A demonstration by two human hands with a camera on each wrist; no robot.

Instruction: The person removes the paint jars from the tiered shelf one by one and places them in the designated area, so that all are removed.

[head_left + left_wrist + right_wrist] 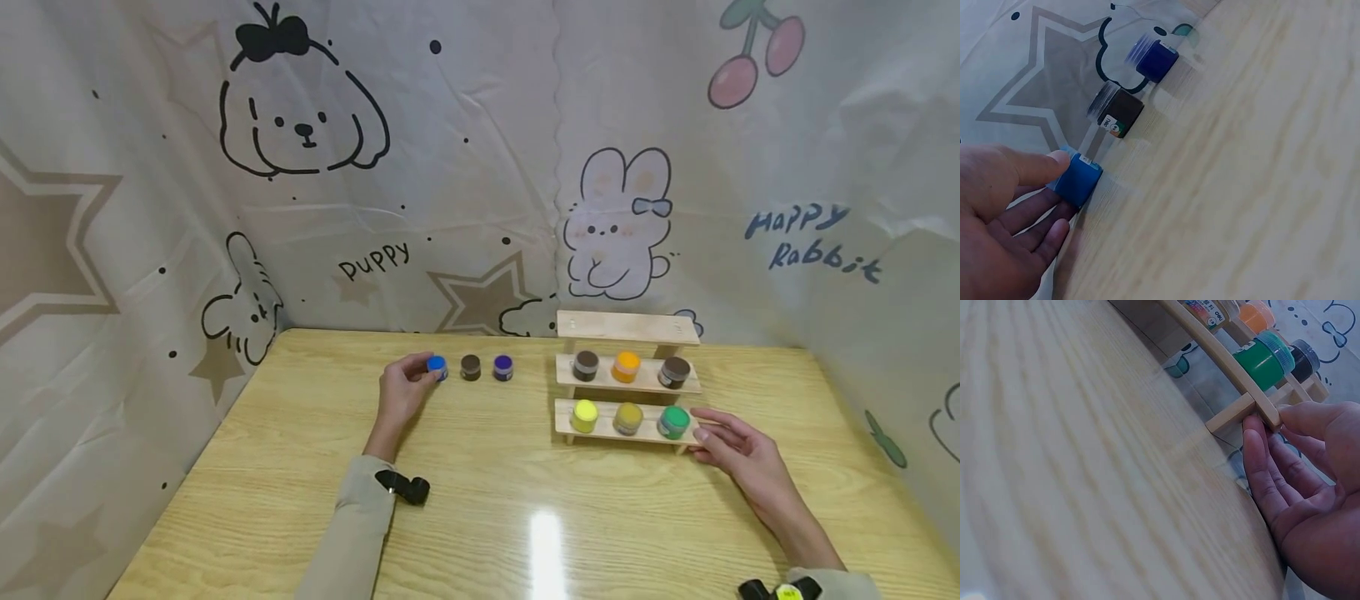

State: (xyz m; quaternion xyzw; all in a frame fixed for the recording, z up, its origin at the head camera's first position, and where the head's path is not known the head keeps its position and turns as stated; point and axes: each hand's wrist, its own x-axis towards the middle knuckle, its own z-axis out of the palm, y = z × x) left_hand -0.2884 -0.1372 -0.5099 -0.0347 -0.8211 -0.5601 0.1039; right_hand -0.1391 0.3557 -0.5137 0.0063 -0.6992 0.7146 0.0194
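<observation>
My left hand (402,390) pinches a small blue paint jar (1079,180) between thumb and fingers at the table's back left. To its right stand a dark brown jar (470,367) and a purple jar (503,368), in one row with it. On the right, a stepped wooden rack (628,327) bears paint jars on its lower two tiers. My right hand (738,454) holds the right end of the bottom tier, with the thumb on its corner in the right wrist view. Nearest to that hand on the rack is a green jar (1266,360).
The bottom tier also carries a yellow jar (585,416) and an ochre jar (628,419). Above them sit two dark jars with an orange jar (626,367) between. A printed curtain (480,183) hangs behind the wooden table (480,500) and along its sides.
</observation>
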